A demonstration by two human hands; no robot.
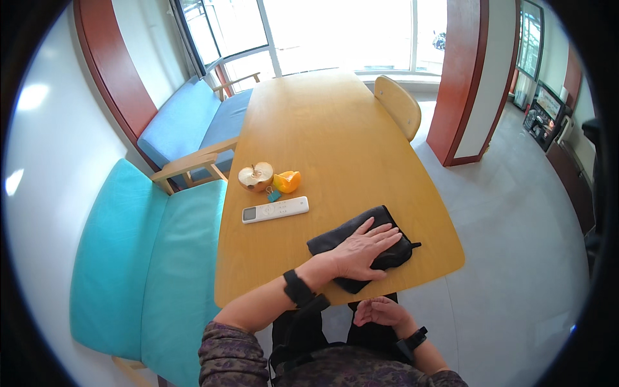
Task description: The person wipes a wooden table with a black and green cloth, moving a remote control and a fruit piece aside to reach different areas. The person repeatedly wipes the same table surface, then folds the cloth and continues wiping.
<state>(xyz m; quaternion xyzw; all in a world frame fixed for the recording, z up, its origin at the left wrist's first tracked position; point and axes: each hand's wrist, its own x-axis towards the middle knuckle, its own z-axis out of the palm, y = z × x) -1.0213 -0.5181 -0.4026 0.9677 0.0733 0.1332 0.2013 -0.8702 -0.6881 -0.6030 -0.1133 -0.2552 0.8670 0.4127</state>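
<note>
My left hand lies palm down on a folded black cloth at the near end of a wooden table. Its fingers are spread a little and point to the far right. A small loop sticks out from the cloth's right corner. Below the table's near edge, in front of my lap, is my right hand, its fingers loosely curled. Nothing shows in it, though the inside of the curl is partly hidden. A white remote control rests on the table, left of the cloth and beyond it.
Beyond the remote sit a halved fruit, an orange piece with peel and a teal binder clip. A turquoise seat and a blue one line the left side. A wooden chair stands at the right, near a pillar.
</note>
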